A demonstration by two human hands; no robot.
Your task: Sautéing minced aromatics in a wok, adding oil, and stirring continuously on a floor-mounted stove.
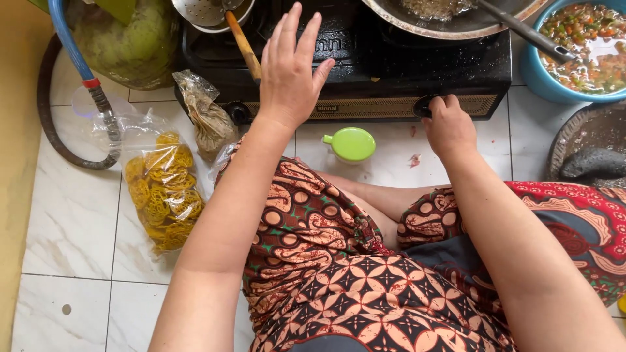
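At the stove's [365, 78] front edge, the right knob [425, 106] is gripped by the right hand [448, 127], while the left hand [291, 75] is held open, fingers spread, above the stove's top.

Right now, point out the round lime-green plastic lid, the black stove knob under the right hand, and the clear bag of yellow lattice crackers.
Round lime-green plastic lid [353, 143], head view, centre of its top.
Black stove knob [422, 107], head view, its exposed left edge beside the right hand [448, 127].
Clear bag of yellow lattice crackers [162, 189], head view, middle of the crackers.
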